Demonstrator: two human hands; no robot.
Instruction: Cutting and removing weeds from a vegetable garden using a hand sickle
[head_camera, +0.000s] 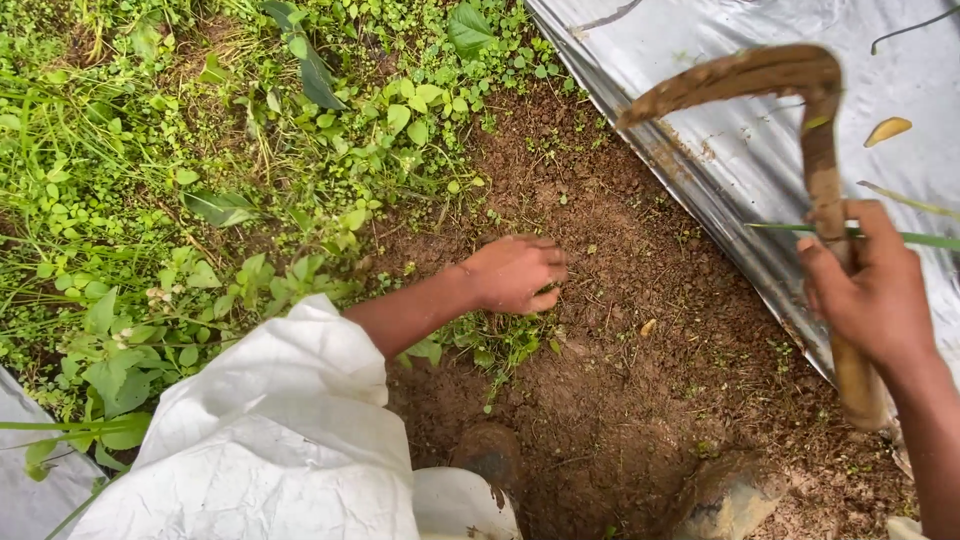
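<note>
My right hand (875, 290) grips the wooden handle of a mud-caked sickle (790, 90), whose curved blade is raised over the silver plastic sheet. My left hand (515, 272) reaches down onto the bare brown soil (620, 380), fingers curled at a small clump of low green weeds (500, 345). Whether it holds any of them is hidden by the hand. The white sleeve (280, 440) of my left arm fills the lower left.
Silver plastic mulch sheet (720, 150) runs diagonally along the right, its edge lying on the soil. Dense green weeds and grass (180, 180) cover the left and top. A muddy boot toe (490, 455) shows at the bottom, and another (730, 500) beside it.
</note>
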